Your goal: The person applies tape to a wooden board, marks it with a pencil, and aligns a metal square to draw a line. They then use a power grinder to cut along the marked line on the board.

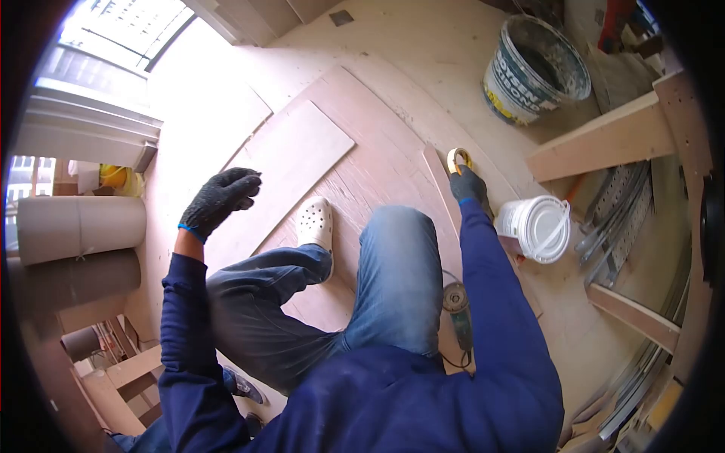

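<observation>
"Dark-blue cloth sweatshirt (pixel 377 400) nearest us. Where's the round cream-and-yellow tape roll (pixel 452 161)?"

"In the black-gloved right hand (pixel 471 189), fingers closed on its near edge, beside the narrow wooden strip (pixel 441 180); a white lidded plastic tub (pixel 545 232) stands nearby."

"And the black-gloved left hand (pixel 219 202)?"

"Slack, fingers bent partway, holding nothing I can make out, near the pale rectangular board (pixel 302 151)."

the open bucket (pixel 515 81) reads "oysen" above a blurrier word.
</observation>
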Tool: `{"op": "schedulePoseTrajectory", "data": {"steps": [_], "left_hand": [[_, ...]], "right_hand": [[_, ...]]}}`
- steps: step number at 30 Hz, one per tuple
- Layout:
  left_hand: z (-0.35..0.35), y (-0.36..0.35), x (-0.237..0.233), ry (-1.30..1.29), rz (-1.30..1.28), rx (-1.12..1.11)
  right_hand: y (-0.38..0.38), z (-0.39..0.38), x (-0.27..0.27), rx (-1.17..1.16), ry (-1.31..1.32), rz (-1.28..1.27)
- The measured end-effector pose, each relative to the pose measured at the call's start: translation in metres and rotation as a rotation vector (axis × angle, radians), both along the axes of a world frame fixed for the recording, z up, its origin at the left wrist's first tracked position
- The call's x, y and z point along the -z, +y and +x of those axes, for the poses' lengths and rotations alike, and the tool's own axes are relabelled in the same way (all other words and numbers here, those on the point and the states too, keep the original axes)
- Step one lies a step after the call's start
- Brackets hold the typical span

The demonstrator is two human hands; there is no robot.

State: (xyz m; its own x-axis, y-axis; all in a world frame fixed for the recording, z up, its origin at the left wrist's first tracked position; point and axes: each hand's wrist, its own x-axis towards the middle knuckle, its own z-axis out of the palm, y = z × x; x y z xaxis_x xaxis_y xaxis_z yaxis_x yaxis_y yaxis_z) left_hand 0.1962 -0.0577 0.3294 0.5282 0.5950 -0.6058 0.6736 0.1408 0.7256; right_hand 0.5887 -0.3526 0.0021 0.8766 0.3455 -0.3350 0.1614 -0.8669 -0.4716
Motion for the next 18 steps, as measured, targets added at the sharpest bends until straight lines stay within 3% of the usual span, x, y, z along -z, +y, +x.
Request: {"op": "schedulePoseTrajectory", "data": {"steps": [1,2,3,5,7,11,13,15,18], "left_hand": [[0.002,0.0,0.001,0.012,0.033,0.026],[0.005,-0.001,0.001,-0.014,0.057,0.033],[0.01,-0.004,0.001,-0.041,0.08,0.043],[0.036,-0.013,-0.007,-0.139,0.181,0.156],[0.058,-0.021,-0.007,-0.309,0.136,0.178],[0.104,-0.053,-0.04,-0.459,-0.044,0.181],[0.117,-0.059,-0.046,-0.513,-0.016,0.206],[0.129,-0.061,-0.054,-0.598,-0.189,0.185],[0.14,-0.064,-0.055,-0.535,-0.025,0.115]], "right_hand": [[0.006,-0.001,-0.014,-0.052,-0.074,0.187],[0.011,0.001,-0.018,-0.044,0.023,0.456],[0.017,-0.006,-0.038,-0.051,0.016,0.468],[0.041,-0.027,-0.125,-0.075,0.586,1.026],[0.057,-0.047,-0.179,-0.261,0.661,1.222],[0.08,-0.075,-0.239,-0.464,0.759,1.34],[0.092,-0.085,-0.242,-0.453,0.804,1.353],[0.1,-0.096,-0.238,-0.461,0.786,1.362],[0.107,-0.113,-0.234,-0.438,0.69,1.237]]}}
